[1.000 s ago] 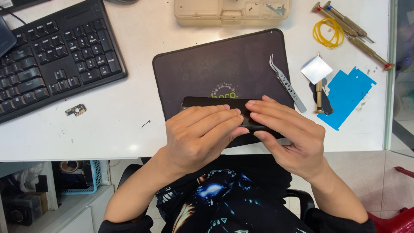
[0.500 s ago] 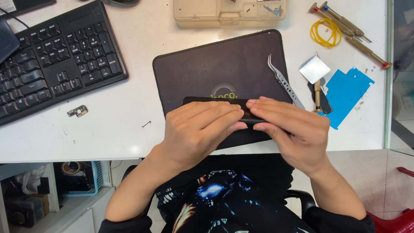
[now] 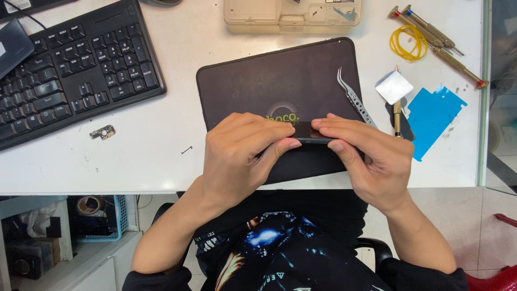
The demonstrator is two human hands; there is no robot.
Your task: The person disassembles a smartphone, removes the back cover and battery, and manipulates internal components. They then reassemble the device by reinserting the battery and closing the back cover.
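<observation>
Both hands grip a thin black phone [image 3: 306, 132], held edge-on just above the dark work mat [image 3: 280, 75]. My left hand [image 3: 242, 156] wraps its left end with the fingers curled over the top edge. My right hand [image 3: 371, 161] holds the right end, fingers stretched along the top and thumb underneath. Most of the phone is hidden by my fingers; only a short dark strip shows between the hands.
Metal tweezers [image 3: 353, 97] lie on the mat's right edge. To the right are a small silver square [image 3: 394, 87], a blue film piece [image 3: 433, 116], a yellow rubber band [image 3: 407, 43] and screwdrivers [image 3: 436, 35]. A black keyboard [image 3: 70, 75] is at left, a beige case [image 3: 293, 15] at the back.
The phone has tipped from lying flatter on the mat to edge-on. Both hands shifted slightly toward the mat's middle, fingers closing over the top edge.
</observation>
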